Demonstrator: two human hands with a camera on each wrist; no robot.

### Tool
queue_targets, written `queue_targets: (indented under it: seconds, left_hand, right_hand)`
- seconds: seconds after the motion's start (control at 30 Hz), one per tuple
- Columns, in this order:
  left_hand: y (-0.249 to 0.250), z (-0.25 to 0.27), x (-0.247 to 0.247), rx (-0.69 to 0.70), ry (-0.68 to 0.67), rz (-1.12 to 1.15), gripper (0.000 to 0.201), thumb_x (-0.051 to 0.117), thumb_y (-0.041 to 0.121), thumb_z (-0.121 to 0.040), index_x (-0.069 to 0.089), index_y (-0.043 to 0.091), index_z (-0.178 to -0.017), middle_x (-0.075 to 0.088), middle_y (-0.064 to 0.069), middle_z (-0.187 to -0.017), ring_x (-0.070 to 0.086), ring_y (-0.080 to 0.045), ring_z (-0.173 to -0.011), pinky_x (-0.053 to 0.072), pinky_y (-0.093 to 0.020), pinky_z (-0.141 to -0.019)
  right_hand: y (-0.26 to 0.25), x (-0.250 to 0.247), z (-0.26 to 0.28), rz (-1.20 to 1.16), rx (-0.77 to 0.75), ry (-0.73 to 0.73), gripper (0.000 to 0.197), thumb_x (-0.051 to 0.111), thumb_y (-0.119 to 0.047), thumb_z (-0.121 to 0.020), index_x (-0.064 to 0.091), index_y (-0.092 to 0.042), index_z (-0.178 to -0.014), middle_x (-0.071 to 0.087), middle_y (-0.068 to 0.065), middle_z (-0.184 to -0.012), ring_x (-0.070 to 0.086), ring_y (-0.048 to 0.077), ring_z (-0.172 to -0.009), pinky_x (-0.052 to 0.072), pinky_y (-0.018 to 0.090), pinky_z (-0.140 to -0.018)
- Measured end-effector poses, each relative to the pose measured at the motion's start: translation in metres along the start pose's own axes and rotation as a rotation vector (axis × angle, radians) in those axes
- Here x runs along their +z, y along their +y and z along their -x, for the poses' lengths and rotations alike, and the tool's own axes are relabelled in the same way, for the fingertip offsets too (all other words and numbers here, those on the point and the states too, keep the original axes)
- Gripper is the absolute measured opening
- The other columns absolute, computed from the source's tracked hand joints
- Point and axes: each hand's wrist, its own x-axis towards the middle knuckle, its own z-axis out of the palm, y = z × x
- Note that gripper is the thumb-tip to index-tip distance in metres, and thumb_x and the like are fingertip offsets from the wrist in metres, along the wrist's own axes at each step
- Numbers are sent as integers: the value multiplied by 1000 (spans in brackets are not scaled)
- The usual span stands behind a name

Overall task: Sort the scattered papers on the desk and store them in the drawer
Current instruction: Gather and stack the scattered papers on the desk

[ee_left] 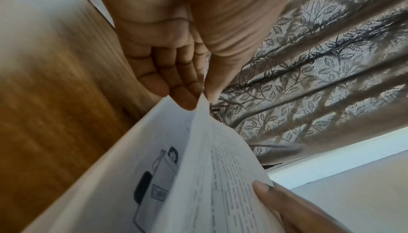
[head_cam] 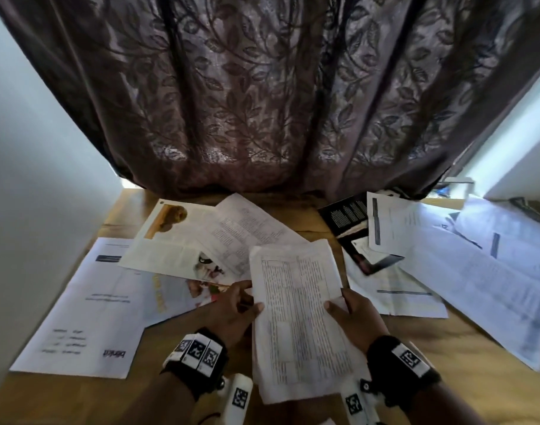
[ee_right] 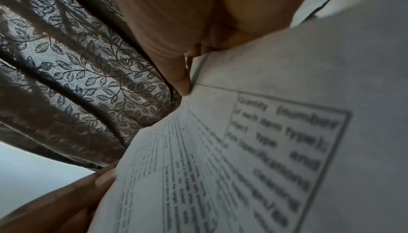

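Paper-strewn wooden desk (head_cam: 416, 342), perhaps curtained window (head_cam: 262, 102)

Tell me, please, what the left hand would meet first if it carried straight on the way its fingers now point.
Probably the magazine page lying just beyond the left hand, which grips the held table sheet; further on hangs the curtain. Depth is unclear.

"Quantity (number of each item type)" read, blurred, in a boxed cell of the printed table sheet (ee_right: 276, 149), its remaining rows too blurred to be read, print on the scattered desk papers (head_cam: 87, 302) unreadable.
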Motion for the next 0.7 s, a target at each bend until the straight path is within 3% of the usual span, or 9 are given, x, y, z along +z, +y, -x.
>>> queue_targets:
  seconds: [0.07, 0.13, 0.23, 0.33, 0.37, 0.47, 0.53, 0.63, 0.7]
  left_hand:
    - [2, -6, 7, -2, 18, 3, 47, 69, 29, -88, 43, 30, -128, 61, 14, -105, 59, 2, -95, 50, -22, -77]
    - [-1, -10, 12, 2, 30, -26, 52, 70, 27, -87, 41, 27, -130, 58, 17, -103, 58, 0, -96, 52, -29, -85]
    - [-10, -13, 15, 19, 68, -136, 67, 74, 30, -84, 36, 22, -138, 54, 6, -117, 55, -12, -107, 49, -35, -94]
    - [-8, -10, 18, 5, 39, -221, 84, 75, 27, -84, 23, 15, -149, 45, -3, -121, 49, -9, -100, 45, -21, -85]
    - [-8, -10, 20, 14, 34, -247, 88, 75, 27, -83, 19, 14, -151, 43, -6, -126, 48, -12, -104, 44, -23, -89]
    - [-15, -11, 23, 44, 8, -313, 101, 75, 40, -80, 8, 20, -154, 25, -14, -149, 33, -28, -135, 34, -44, -113]
    - [-20, -13, 23, 63, -40, -356, 107, 71, 55, -77, 4, 26, -155, 18, -9, -152, 20, -28, -141, 22, -47, -118]
    - [-21, -15, 23, 51, -90, -469, 111, 61, 69, -69, 6, 28, -156, 23, -6, -139, 23, -25, -134, 19, -40, -117]
    - [-23, -17, 24, 61, -103, -551, 118, 51, 83, -60, 11, 27, -155, 22, -1, -126, 25, -20, -125, 22, -39, -117]
  right_hand:
    - [2, -3, -9, 20, 12, 18, 14, 63, -31, -94, 66, -23, -105, 71, -10, -91, 66, 3, -78, 45, 16, -57]
    - [4, -6, -17, 51, 15, 26, 21, 63, -32, -93, 66, -21, -110, 73, -7, -97, 67, 8, -82, 46, 19, -62]
    - [8, -7, -23, 101, 44, 22, 23, 61, -30, -93, 67, -21, -113, 73, -5, -106, 63, 11, -85, 42, 16, -61]
    - [13, -9, -22, 77, 72, 13, 19, 57, -27, -94, 67, -22, -110, 74, -4, -105, 66, 12, -86, 46, 19, -63]
    - [13, -10, -22, 83, 75, 3, 18, 57, -27, -95, 67, -22, -109, 74, -4, -105, 66, 12, -86, 47, 21, -65]
    - [14, -9, -22, 153, 69, -48, 28, 54, -30, -96, 63, -18, -120, 72, -2, -113, 63, 10, -85, 44, 17, -61]
    - [13, -10, -20, 211, 50, -103, 39, 53, -34, -98, 54, -18, -133, 69, -2, -121, 65, 11, -92, 43, 13, -62]
    - [7, -17, -7, 270, -47, -97, 55, 54, -34, -97, 34, -28, -147, 61, -5, -130, 63, 11, -108, 57, 22, -78]
    - [-1, -21, 0, 425, -186, -4, 71, 57, -34, -95, 19, -29, -155, 43, -4, -148, 46, 16, -132, 51, 33, -101]
